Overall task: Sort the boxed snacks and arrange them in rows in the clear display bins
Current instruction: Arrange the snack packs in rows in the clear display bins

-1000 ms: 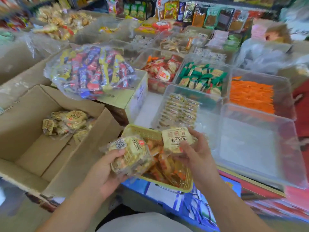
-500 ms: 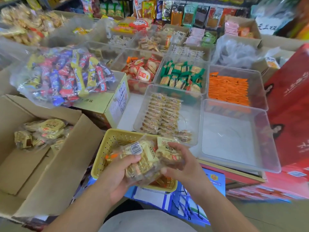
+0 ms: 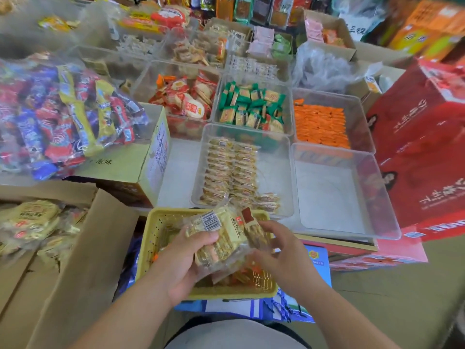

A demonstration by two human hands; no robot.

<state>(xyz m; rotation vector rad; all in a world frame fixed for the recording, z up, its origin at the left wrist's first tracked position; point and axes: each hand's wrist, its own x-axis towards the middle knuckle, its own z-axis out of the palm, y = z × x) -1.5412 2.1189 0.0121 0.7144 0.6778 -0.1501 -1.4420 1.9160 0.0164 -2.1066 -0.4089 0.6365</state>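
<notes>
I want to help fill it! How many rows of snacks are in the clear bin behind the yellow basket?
2. One row lies along the clear bin's left side, the second row right beside it. Loose packets sit at the near end, partly hidden.

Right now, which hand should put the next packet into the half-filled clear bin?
Probably the right hand: it curls round a single packet and is nearer the bin. The left hand grips the bag.

Snack shop: stocked display bins
</notes>
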